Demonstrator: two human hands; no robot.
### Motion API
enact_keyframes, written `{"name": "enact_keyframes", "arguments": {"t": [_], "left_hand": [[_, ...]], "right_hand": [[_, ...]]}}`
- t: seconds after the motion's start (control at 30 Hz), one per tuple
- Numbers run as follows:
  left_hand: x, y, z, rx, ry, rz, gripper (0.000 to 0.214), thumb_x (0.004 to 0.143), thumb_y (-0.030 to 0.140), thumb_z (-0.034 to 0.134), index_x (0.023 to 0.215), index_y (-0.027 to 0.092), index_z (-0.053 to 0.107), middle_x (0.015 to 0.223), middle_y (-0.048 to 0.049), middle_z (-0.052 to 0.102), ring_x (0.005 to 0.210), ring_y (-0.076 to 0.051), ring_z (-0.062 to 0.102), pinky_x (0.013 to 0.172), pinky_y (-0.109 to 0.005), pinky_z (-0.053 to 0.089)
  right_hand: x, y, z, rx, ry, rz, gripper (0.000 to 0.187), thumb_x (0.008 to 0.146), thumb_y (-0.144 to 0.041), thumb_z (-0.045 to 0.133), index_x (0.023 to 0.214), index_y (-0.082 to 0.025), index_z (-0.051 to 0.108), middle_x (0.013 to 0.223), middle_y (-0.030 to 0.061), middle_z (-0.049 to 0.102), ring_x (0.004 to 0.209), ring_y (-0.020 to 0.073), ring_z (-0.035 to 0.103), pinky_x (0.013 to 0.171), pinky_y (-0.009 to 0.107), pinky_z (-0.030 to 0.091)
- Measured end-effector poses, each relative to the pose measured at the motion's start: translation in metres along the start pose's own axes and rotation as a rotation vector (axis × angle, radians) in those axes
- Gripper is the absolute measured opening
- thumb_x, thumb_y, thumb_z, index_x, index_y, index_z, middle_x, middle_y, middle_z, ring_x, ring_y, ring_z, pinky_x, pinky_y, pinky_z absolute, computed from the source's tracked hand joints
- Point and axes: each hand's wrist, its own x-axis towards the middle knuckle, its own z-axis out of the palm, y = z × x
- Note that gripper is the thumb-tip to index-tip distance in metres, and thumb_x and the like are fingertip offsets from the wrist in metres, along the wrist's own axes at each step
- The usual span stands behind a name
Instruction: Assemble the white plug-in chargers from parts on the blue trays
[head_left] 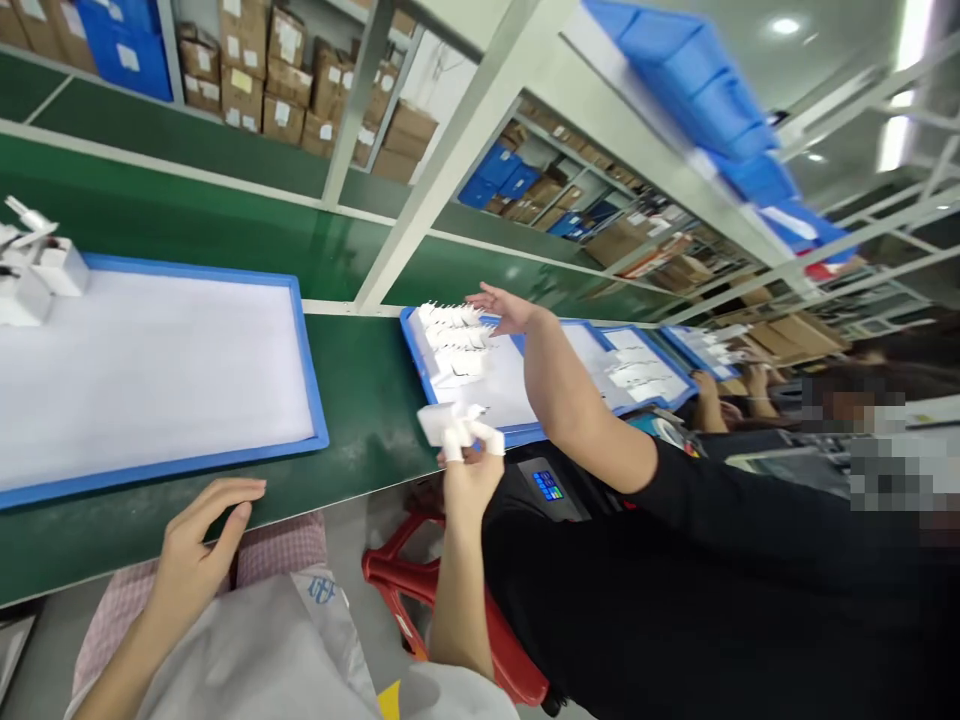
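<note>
My right hand (474, 475), with white covers on its fingertips, grips a small white box-shaped part (437, 422). It holds the part above the bench beside a blue-rimmed tray (517, 437); the fingers hide some of it. My left hand (206, 535) is at the bench's front edge, thumb and fingers apart, with nothing in it. In front of that hand lies a large blue-rimmed tray (311, 375) with a white lining. White box-shaped parts (64, 265) with thin pieces attached stand at its far left.
A co-worker's arm (566, 400) reaches over the tray on the right, near rows of white parts (454, 340). A red stool (397, 575) stands below the green bench (360, 400). A pale post (442, 160) rises behind. Blue bins (675, 70) sit overhead.
</note>
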Motion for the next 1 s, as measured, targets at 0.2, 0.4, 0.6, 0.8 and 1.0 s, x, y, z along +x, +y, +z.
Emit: {"name": "enact_keyframes", "arguments": {"t": [0.2,0.4,0.6,0.8,1.0], "left_hand": [[-0.004,-0.031,-0.001,0.132,0.085,-0.013,0.023,0.095,0.036,0.053,0.097,0.022,0.072,0.104,-0.0028,0.072,0.097,-0.019,0.068,0.084,-0.026,0.054],[-0.004,-0.044,0.008,0.246,0.084,0.054,0.022,0.095,0.036,0.053,0.099,0.024,0.071,0.108,-0.0021,0.071,0.098,-0.019,0.068,0.081,-0.024,0.056],[0.0,-0.039,0.01,0.289,0.063,0.236,0.017,0.093,0.026,0.055,0.098,0.023,0.071,0.097,-0.0026,0.073,0.09,-0.019,0.07,0.081,-0.027,0.058],[-0.003,-0.044,0.004,0.309,0.043,0.212,0.02,0.094,0.03,0.054,0.099,0.023,0.072,0.098,-0.0039,0.074,0.089,-0.02,0.072,0.075,-0.024,0.061],[-0.007,-0.049,0.013,0.278,0.122,0.13,0.024,0.092,0.037,0.054,0.091,0.028,0.076,0.095,-0.0015,0.075,0.085,-0.024,0.073,0.07,-0.03,0.064]], "right_hand": [[0.088,0.047,-0.023,-0.27,0.03,0.078,0.035,0.074,-0.034,0.057,0.102,-0.013,0.057,0.065,0.0058,0.062,0.056,0.0209,0.061,0.06,0.032,0.051],[0.107,0.055,-0.01,-0.323,-0.094,0.057,0.034,0.068,-0.026,0.062,0.1,-0.014,0.061,0.057,0.0012,0.061,0.058,0.0243,0.064,0.074,0.038,0.053],[0.112,0.064,-0.018,-0.262,-0.074,0.136,0.038,0.076,-0.027,0.058,0.111,-0.011,0.059,0.059,0.0034,0.066,0.053,0.024,0.067,0.065,0.034,0.055],[0.196,0.073,-0.035,-0.242,0.116,0.214,0.037,0.076,-0.011,0.058,0.113,-0.005,0.059,0.049,-0.0021,0.057,0.053,0.02,0.065,0.067,0.03,0.055],[0.292,0.08,-0.01,-0.181,0.091,0.268,0.006,0.092,-0.014,0.059,0.091,-0.009,0.061,0.061,-0.0041,0.058,0.051,0.0092,0.059,0.058,0.024,0.054]]}}
